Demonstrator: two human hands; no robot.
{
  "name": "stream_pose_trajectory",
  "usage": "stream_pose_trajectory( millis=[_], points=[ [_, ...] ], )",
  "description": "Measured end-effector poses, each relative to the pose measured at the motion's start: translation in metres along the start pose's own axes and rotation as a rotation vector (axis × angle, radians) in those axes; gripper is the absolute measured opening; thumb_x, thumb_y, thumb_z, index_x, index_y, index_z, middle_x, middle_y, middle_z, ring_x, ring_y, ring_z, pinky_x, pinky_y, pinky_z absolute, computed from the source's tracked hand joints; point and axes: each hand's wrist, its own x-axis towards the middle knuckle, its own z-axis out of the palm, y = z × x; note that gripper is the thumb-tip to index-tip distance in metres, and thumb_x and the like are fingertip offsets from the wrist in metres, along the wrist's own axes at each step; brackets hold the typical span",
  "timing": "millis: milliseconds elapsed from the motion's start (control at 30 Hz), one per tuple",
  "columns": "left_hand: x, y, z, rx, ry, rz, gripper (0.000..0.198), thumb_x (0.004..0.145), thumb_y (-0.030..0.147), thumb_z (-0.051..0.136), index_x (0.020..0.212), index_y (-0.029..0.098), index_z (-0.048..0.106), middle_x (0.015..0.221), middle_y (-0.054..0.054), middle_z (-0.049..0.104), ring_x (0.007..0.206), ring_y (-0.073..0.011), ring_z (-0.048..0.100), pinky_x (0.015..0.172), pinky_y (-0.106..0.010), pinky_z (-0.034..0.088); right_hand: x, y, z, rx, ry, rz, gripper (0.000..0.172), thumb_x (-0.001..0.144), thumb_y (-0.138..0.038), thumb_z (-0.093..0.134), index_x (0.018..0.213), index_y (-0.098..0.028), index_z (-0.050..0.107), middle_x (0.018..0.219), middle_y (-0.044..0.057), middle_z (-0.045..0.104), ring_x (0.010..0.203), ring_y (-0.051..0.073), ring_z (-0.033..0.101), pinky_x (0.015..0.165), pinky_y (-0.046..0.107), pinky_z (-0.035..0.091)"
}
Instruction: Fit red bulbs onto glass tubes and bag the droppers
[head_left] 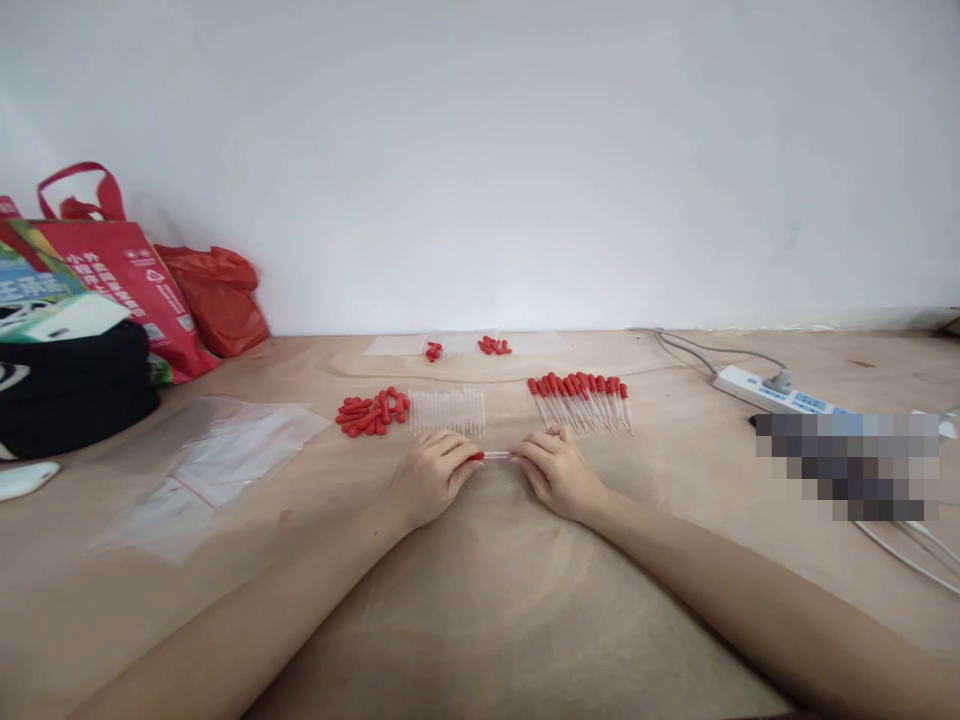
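Red bulb (478, 456) in the left hand (436, 474) meets a slender, clear tube (496, 455).

Soft, diffuse light fell brightest on the low middle of the white wall (480, 170), dimming toward the upper corners, with faint shadows on the tabletop (495, 620). Wide-angle distortion stretched the shopping bag (131, 290), the clear tubes (448, 411) blurred together, and a pixelated patch (855, 467) masked something at right.
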Motion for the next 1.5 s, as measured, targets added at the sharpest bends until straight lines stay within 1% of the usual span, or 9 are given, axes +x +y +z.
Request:
stream_pose_trajectory(
  millis=[167,267,500,633,867,1167,1267,1400,1500],
  points=[
    [-0.001,-0.002,0.001,-0.023,-0.023,0.001,0.02,0.087,0.026,0.04,0.082,0.017,0.057,0.079,-0.002,0.062,0.077,-0.0154,0.053,0.071,-0.03,0.037,0.0,0.003,0.0,-0.01,-0.002,-0.039,0.022,0.084,-0.017,0.041,0.096,-0.019,0.06,0.076,0.002,0.06,0.068,0.011,0.05,0.072,0.029,0.024],
    [-0.002,-0.002,0.002,-0.02,-0.044,0.01,0.022,0.088,0.026,0.038,0.081,0.017,0.057,0.077,-0.002,0.062,0.075,-0.0154,0.052,0.07,-0.03,0.036,0.002,0.004,0.0,-0.007,-0.025,-0.052,0.025,0.084,-0.015,0.041,0.098,-0.021,0.06,0.074,0.001,0.06,0.066,0.01,0.05,0.071,0.03,0.022],
    [-0.002,-0.003,0.003,-0.016,-0.088,0.05,0.025,0.089,0.027,0.036,0.08,0.018,0.058,0.073,-0.002,0.061,0.071,-0.015,0.052,0.07,-0.031,0.034,0.006,0.002,-0.005,-0.082,-0.085,-0.066,0.024,0.08,-0.013,0.041,0.088,-0.021,0.062,0.07,0.0,0.059,0.061,0.01,0.046,0.068,0.03,0.02],
    [-0.001,-0.001,0.002,-0.019,-0.095,0.063,0.024,0.088,0.027,0.037,0.079,0.018,0.057,0.072,-0.002,0.06,0.069,-0.0144,0.051,0.071,-0.03,0.034,0.006,0.0,-0.005,-0.107,-0.072,-0.093,0.022,0.077,-0.011,0.041,0.079,-0.019,0.062,0.067,0.0,0.057,0.059,0.01,0.044,0.066,0.031,0.019],
    [0.003,0.001,0.0,-0.038,-0.118,0.106,0.022,0.087,0.026,0.037,0.077,0.015,0.054,0.071,-0.003,0.058,0.068,-0.0141,0.05,0.074,-0.031,0.035,0.007,-0.005,-0.002,-0.061,-0.076,-0.106,0.021,0.078,-0.012,0.04,0.076,-0.016,0.06,0.065,0.0,0.056,0.056,0.01,0.04,0.064,0.03,0.02],
    [0.005,0.003,-0.001,0.007,-0.137,0.15,0.024,0.086,0.026,0.037,0.073,0.016,0.055,0.07,-0.003,0.058,0.067,-0.0141,0.05,0.076,-0.032,0.035,0.009,-0.009,0.001,-0.07,-0.094,-0.106,0.023,0.082,-0.017,0.039,0.076,-0.016,0.061,0.064,0.0,0.056,0.056,0.01,0.039,0.064,0.03,0.019],
    [0.004,0.002,-0.001,0.032,-0.109,0.124,0.023,0.087,0.026,0.037,0.078,0.017,0.057,0.071,-0.003,0.059,0.068,-0.014,0.051,0.078,-0.033,0.034,0.011,-0.011,-0.002,-0.117,-0.091,-0.099,0.024,0.083,-0.02,0.039,0.076,-0.017,0.061,0.064,0.0,0.055,0.056,0.01,0.039,0.063,0.03,0.019],
    [0.002,-0.004,-0.002,0.056,-0.074,0.09,0.021,0.087,0.025,0.038,0.09,0.021,0.059,0.076,-0.002,0.06,0.073,-0.0144,0.052,0.08,-0.034,0.032,0.013,-0.014,-0.006,-0.21,-0.101,-0.11,0.022,0.082,-0.024,0.043,0.074,-0.018,0.062,0.069,0.003,0.057,0.067,0.013,0.044,0.063,0.031,0.018],
    [0.001,-0.012,-0.004,0.118,-0.017,-0.016,0.025,0.084,0.03,0.043,0.107,0.023,0.054,0.09,-0.004,0.06,0.084,-0.0185,0.051,0.081,-0.036,0.033,0.016,-0.008,-0.009,-0.249,-0.114,-0.019,0.02,0.081,-0.023,0.043,0.074,-0.018,0.062,0.07,0.004,0.059,0.072,0.016,0.046,0.064,0.031,0.02]
  ],
)
